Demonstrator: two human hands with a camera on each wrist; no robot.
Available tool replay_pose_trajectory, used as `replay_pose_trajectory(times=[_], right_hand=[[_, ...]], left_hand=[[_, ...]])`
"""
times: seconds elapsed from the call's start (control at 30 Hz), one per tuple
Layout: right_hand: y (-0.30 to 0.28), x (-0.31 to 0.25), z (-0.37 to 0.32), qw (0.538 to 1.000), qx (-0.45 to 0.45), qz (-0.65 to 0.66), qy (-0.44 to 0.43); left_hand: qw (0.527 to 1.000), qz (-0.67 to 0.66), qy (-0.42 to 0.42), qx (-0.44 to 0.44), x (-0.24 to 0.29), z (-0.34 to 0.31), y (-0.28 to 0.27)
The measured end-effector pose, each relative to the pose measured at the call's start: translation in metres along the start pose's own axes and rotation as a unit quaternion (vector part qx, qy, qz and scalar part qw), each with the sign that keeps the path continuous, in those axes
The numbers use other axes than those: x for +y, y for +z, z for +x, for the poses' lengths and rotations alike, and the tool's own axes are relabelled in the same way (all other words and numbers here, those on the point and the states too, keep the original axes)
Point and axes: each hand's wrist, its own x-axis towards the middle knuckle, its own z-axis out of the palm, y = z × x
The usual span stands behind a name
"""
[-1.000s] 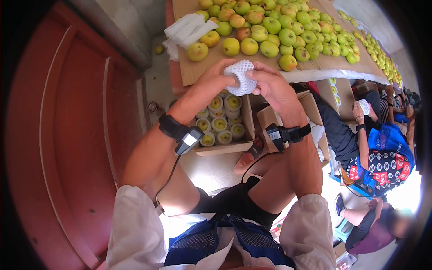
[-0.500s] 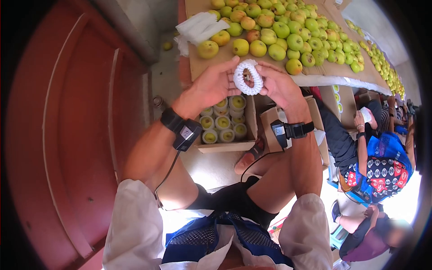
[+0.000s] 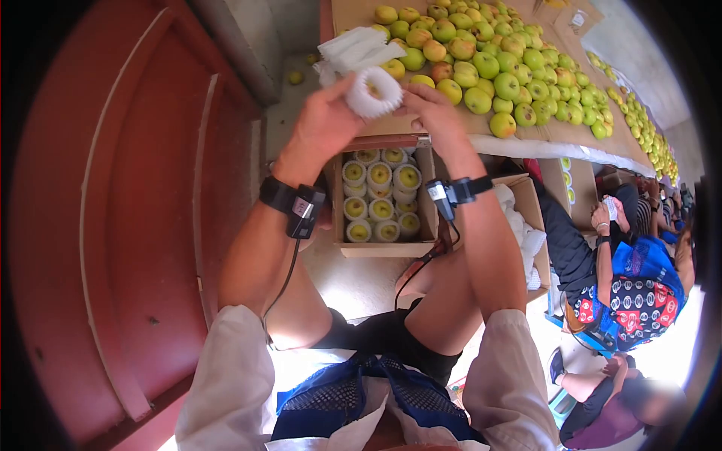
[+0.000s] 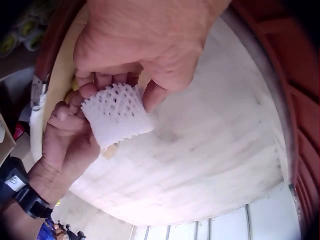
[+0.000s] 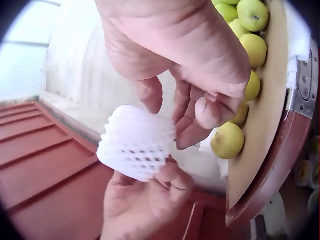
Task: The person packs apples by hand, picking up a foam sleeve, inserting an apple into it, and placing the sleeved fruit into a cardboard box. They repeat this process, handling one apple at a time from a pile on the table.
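Note:
A white foam net sleeve [image 3: 361,93], a short tube with a ring-shaped opening, is gripped by my left hand [image 3: 323,120] above the cardboard edge. Its netted side faces the left wrist view [image 4: 120,117], between thumb and fingers. My right hand [image 3: 438,119] is close beside the sleeve, fingers loosely bent and fingertips right at its edge. In the right wrist view nothing lies between the right thumb and fingers. Below both hands stands a cardboard box [image 3: 391,249] of green apples [image 3: 380,174] in white foam sleeves.
Loose green and reddish apples [image 3: 504,86] cover the cardboard-topped table. White foam sleeves [image 3: 357,46] lie flat at its left end. A box [image 3: 535,199] of more foam sleeves stands at right. Beyond sits another person [image 3: 624,282]; a red door [image 3: 113,225] rises on the left.
Both hands and the sleeve have moved left and up in the head view. The sleeve is now in the left hand, its opening rounder. The right fingers have drawn to its edge.

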Motion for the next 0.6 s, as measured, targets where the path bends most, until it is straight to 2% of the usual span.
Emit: replay_pose_trajectory(times=[0.03,0.07,0.17,0.2,0.3,0.5,0.6], right_hand=[[0.014,-0.002,0.006,0.989,0.046,-0.132,-0.052],[0.022,-0.003,0.006,0.960,0.091,-0.257,-0.064],[0.053,-0.008,0.013,0.876,0.166,-0.420,-0.167],[0.059,-0.009,0.016,0.876,0.154,-0.434,-0.143],[0.075,0.008,0.032,0.838,0.195,-0.481,-0.166],[0.084,0.011,0.027,0.810,0.170,-0.538,-0.158],[0.078,0.013,0.022,0.826,0.170,-0.518,-0.141]], left_hand=[[1.000,-0.005,0.023,0.020,0.009,0.001,-0.004],[0.998,-0.011,0.047,0.041,0.016,0.001,-0.007],[0.993,-0.042,0.085,0.075,0.031,-0.002,-0.016],[0.991,-0.051,0.091,0.084,0.033,-0.003,-0.015],[0.988,-0.077,0.095,0.089,0.035,-0.004,-0.017],[0.989,-0.073,0.103,0.074,0.040,-0.005,-0.008],[0.990,-0.066,0.108,0.057,0.044,-0.004,-0.014]])
